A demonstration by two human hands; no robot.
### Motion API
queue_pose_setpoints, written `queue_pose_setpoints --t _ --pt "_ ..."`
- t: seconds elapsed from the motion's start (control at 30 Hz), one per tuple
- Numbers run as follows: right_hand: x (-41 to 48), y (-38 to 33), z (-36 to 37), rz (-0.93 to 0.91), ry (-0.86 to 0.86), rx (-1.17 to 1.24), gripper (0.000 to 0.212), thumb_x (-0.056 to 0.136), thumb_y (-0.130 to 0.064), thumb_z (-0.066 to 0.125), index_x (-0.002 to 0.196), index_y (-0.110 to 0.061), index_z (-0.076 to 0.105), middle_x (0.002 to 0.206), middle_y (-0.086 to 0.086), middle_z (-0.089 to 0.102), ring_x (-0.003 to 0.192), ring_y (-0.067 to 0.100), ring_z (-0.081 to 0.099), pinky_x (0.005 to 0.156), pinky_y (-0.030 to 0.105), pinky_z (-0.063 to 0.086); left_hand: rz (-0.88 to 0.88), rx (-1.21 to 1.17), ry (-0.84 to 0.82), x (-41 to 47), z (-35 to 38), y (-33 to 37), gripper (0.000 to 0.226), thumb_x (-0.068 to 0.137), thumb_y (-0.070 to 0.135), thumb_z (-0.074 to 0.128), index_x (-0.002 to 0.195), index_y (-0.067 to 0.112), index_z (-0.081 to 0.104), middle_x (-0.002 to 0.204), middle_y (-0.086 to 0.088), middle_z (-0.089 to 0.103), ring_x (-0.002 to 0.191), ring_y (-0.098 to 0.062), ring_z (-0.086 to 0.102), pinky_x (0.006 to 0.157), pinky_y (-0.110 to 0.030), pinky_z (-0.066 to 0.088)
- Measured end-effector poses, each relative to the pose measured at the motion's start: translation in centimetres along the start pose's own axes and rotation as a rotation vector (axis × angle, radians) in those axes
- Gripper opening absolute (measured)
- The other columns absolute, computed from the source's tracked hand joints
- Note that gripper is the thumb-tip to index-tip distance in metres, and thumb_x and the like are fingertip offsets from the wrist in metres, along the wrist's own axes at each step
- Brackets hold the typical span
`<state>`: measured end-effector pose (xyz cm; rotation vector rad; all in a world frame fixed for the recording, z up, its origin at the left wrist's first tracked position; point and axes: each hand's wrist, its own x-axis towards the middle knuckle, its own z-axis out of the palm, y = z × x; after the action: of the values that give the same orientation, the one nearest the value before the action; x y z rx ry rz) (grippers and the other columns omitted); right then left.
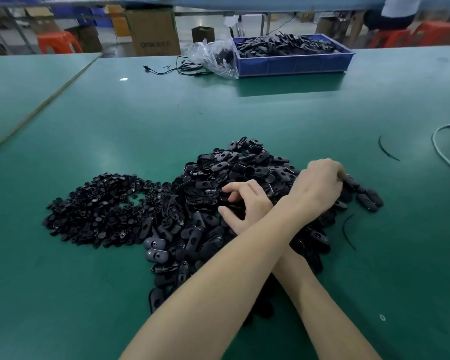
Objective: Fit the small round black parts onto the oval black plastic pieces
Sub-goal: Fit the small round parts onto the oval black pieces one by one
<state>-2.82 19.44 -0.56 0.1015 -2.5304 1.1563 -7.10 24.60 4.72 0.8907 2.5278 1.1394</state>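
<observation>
Single head view, wide-angle, facing forward-down across table point(166, 120), oval pieces point(218, 172) near.

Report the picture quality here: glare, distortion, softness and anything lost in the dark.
Head view: the wide-angle lens bends the green table edges. In the same view, soft overhead glare sheens the tabletop and glints on the oval pieces. The blue crate and cardboard box at the back look soft. The round parts merge into a dark mass with little detail.
</observation>
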Motion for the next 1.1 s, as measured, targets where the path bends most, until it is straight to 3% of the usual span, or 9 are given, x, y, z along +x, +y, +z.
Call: queue_pose_setpoints --t 0.07,0.13,0.2,0.3,0.37,0.53,0.7,0.9,1.1 --pt "-0.1 0.1 -0.3 0.009 -0.069 -0.068 0.039 0.091 -0.023 0.08 0.128 -0.015 0.071 0.118 0.002 0.056 0.112 0.02 0.056 0.103 0.033 0.045 0.056 0.059 0.024 -1.0 -1.2 0.2 0.033 0.1 0.001 0.05 0.122 0.013 0.073 0.132 -0.012 0.064 0.116 -0.033 0.063 0.099 -0.045 0.052" --pt "-0.5 0.3 -0.5 -0.006 -0.124 -0.143 0.042 0.096 -0.032 0.075 0.136 -0.022 0.066 0.132 -0.004 0.05 0.12 0.009 0.043 0.115 0.021 0.031 0.126 0.082 0.09 -2.3 -2.8 0.1 0.032 0.101 0.004 0.05 0.122 0.015 0.072 0.13 -0.008 0.062 0.11 -0.03 0.064 0.096 -0.046 0.052" --pt "-1.1 0.4 -0.5 0.029 -0.14 -0.026 0.039 0.099 -0.019 0.072 0.137 -0.014 0.066 0.134 -0.006 0.051 0.124 0.008 0.044 0.115 0.012 0.028 0.187 0.022 0.229 -3.8 -4.9 -0.7 0.029 0.101 0.004 0.052 0.117 0.015 0.073 0.123 -0.004 0.065 0.1 -0.022 0.066 0.092 -0.043 0.054" --pt "-1.0 0.2 -0.2 0.104 -0.153 0.005 0.023 0.095 -0.001 0.067 0.118 -0.001 0.069 0.12 0.011 0.067 0.119 0.032 0.055 0.099 0.038 0.051 0.184 -0.088 0.451 -6.2 -7.9 -3.1 0.028 0.098 -0.002 0.057 0.109 0.015 0.077 0.111 0.003 0.07 0.092 -0.002 0.064 0.09 -0.024 0.053" --pt "-0.7 -0.1 0.0 0.037 -0.093 -0.138 0.014 0.093 -0.008 0.071 0.106 -0.005 0.07 0.112 0.005 0.063 0.111 0.024 0.046 0.089 0.035 0.051 0.123 -0.136 0.54 -7.9 -9.3 -5.1 0.029 0.097 -0.004 0.059 0.103 0.018 0.078 0.104 0.01 0.07 0.09 0.005 0.063 0.082 -0.011 0.048" --pt "-0.8 -0.1 -0.1 -0.022 -0.032 -0.126 0.015 0.095 -0.015 0.075 0.11 -0.016 0.076 0.108 -0.007 0.062 0.111 0.011 0.043 0.093 0.022 0.042 0.004 -0.157 0.704 -12.3 -10.2 -10.1 0.035 0.095 -0.007 0.057 0.093 0.021 0.076 0.096 0.012 0.071 0.084 -0.006 0.068 0.074 -0.019 0.052" --pt "-0.7 -0.2 -0.3 0.005 0.002 -0.052 0.01 0.097 -0.014 0.073 0.105 -0.019 0.078 0.104 -0.009 0.065 0.11 0.008 0.048 0.092 0.006 0.034 -0.098 -0.149 0.709 -14.5 -10.0 -12.9 0.033 0.097 -0.008 0.056 0.094 0.019 0.075 0.096 0.005 0.074 0.085 -0.009 0.069 0.078 -0.029 0.055" --pt "-0.6 -0.2 -0.5 0.019 0.042 -0.033 0.015 0.098 -0.015 0.072 0.111 -0.019 0.079 0.107 -0.011 0.064 0.111 0.009 0.053 0.092 0.002 0.034 -0.092 -0.062 0.632 -14.6 -9.8 -12.9 0.028 0.098 -0.002 0.061 0.103 0.02 0.077 0.103 0.006 0.071 0.098 -0.006 0.066 0.091 -0.025 0.052" --pt "-0.7 0.0 0.0 -0.033 0.001 -0.151 0.028 0.098 -0.027 0.072 0.124 -0.017 0.076 0.108 -0.009 0.05 0.107 0.0 0.031 0.09 -0.004 0.029 -0.174 0.195 0.522 -14.8 -9.3 -13.4 0.019 0.099 0.015 0.067 0.116 0.015 0.076 0.123 0.003 0.056 0.124 -0.016 0.045 0.107 -0.025 0.026"
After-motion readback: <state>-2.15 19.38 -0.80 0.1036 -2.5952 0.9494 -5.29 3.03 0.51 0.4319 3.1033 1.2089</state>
